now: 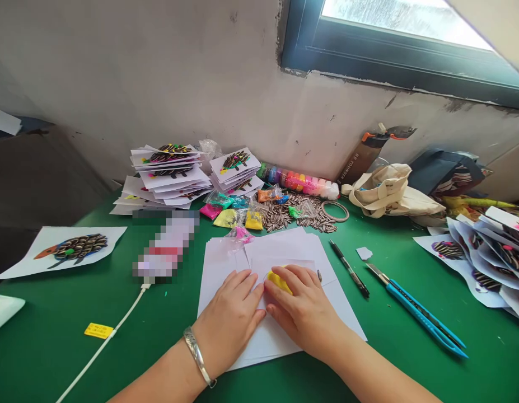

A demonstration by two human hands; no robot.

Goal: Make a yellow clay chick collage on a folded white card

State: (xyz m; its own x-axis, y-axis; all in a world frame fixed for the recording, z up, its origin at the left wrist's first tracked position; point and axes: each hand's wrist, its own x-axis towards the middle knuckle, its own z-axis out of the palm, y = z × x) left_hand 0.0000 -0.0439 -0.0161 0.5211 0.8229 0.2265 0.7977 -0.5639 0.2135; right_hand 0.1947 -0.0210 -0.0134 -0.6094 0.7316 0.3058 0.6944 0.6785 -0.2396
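Observation:
On a stack of white paper point(225, 254) in front of me lies a flattened patch of yellow modelling clay point(279, 282). The fingers of my right hand point(303, 308) are stretched over the clay and touch it, covering part of it. My left hand point(229, 313) rests flat on the paper just left of the clay, fingers extended, with a silver bangle point(197, 355) at the wrist. A single sunflower seed point(319, 275) lies on the sheet to the right of my right fingers.
Right of the paper are a black pen point(349, 268) and a blue craft knife point(419, 316). Behind lie a pile of sunflower seeds point(278, 215), bagged clay point(225, 218) and stacked seed pictures point(171, 179). A white cable point(125, 313) crosses the left. More pictures point(486, 252) stand far right.

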